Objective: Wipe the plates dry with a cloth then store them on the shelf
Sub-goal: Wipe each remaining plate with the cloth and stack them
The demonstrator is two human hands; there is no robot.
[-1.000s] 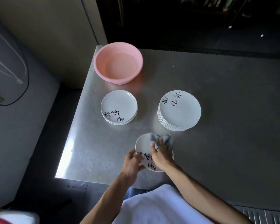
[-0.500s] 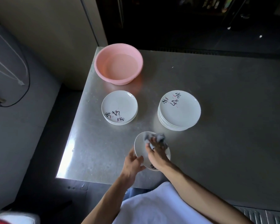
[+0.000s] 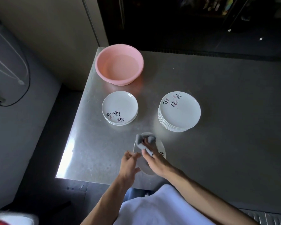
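- Your left hand (image 3: 130,163) holds the plate (image 3: 159,147) by its rim at about 8 o'clock, fingers curled round the edge. The plate hangs tilted above the table (image 3: 234,127) near its front edge.
- Your right hand (image 3: 154,159) is clenched on the grey cloth (image 3: 143,140) and presses it to the plate.
- A second ago the plate lay flatter, with its lettering showing by your hands. Now it is tipped up and turned, so only a scrap of lettering shows at 3 o'clock.
- The cloth has travelled to the far rim, at 12 o'clock on the plate.
- That suggests you are working round the edge, with this plate probably near done.
- The low stack (image 3: 119,108) at 11 o'clock and the taller stack (image 3: 179,111) at 1 o'clock from the plate have not moved. Neither has the pink basin (image 3: 119,64).
- No shelf is in view, so storing has not begun.
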